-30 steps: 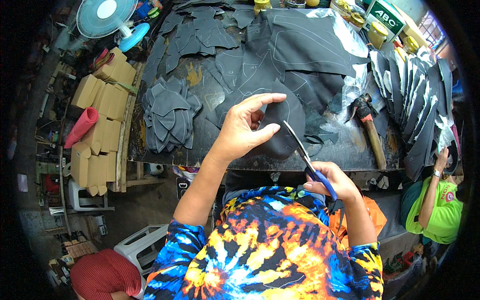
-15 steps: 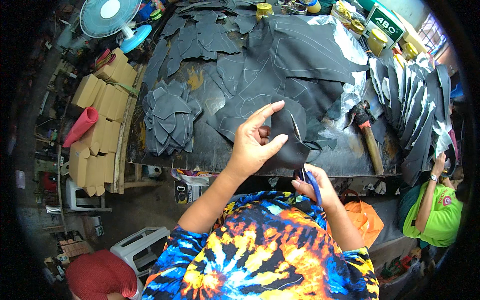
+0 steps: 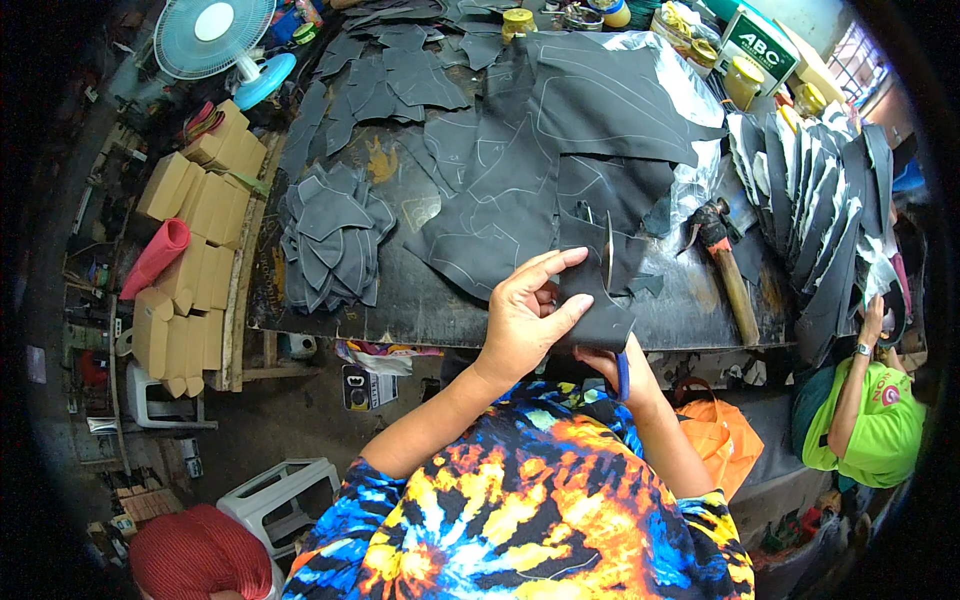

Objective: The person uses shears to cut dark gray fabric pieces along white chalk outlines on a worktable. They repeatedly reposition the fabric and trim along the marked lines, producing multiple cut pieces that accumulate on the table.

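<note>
My left hand (image 3: 530, 315) pinches a small piece of black sheet material (image 3: 595, 312) between thumb and fingers, near the table's front edge. From below, my right hand (image 3: 612, 368) grips a pair of scissors with blue handles (image 3: 623, 375), partly hidden behind the piece. The scissors' pointed blades (image 3: 609, 250) stick up past the piece, seemingly across its right part. Beyond my hands lies a large black sheet (image 3: 490, 215) marked with pale outlines. To the left sits a pile of cut dark pieces (image 3: 330, 240).
A hammer (image 3: 733, 280) with a wooden handle lies at the right of the dark table (image 3: 420, 325). Black strips with white backing (image 3: 800, 200) stack beyond it, near a person in a green shirt (image 3: 870, 415). Cardboard boxes (image 3: 185, 290) and a fan (image 3: 212, 30) are left.
My left hand has come right and lower with the black piece. The right hand has drawn in beneath it, more hidden now, and the blades point more upright. The whole view has shifted slightly.
</note>
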The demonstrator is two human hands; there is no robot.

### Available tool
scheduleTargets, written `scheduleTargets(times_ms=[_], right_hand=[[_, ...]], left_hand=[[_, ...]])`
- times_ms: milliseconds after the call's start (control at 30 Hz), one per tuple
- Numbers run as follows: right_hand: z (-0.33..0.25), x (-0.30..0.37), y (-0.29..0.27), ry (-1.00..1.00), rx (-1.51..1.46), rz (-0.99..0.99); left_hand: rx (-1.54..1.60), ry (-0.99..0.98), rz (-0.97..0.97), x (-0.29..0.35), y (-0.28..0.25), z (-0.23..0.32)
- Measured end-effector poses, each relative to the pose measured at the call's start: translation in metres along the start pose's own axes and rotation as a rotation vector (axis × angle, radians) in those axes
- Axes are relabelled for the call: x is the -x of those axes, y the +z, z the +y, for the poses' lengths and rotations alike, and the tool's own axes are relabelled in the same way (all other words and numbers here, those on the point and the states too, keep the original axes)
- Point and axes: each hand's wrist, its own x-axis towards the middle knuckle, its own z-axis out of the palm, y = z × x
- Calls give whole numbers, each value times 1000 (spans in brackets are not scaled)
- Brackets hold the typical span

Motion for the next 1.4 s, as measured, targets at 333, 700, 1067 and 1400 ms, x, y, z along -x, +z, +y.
scheduleTargets(times_ms=[333,700,1067,1400], right_hand=[[-20,11,-13,100,52,-64],[-38,26,-69,265,242,-241],[-37,10,-76,168,481,-216],[-19,-9,-70,27,291,89]], left_hand=[[-2,-122,-202,-10,-22,12],[-131,-229,-556,-27,-49,28],[-120,-246,-634,-32,-38,13],[-414,128,36,-54,-152,95]])
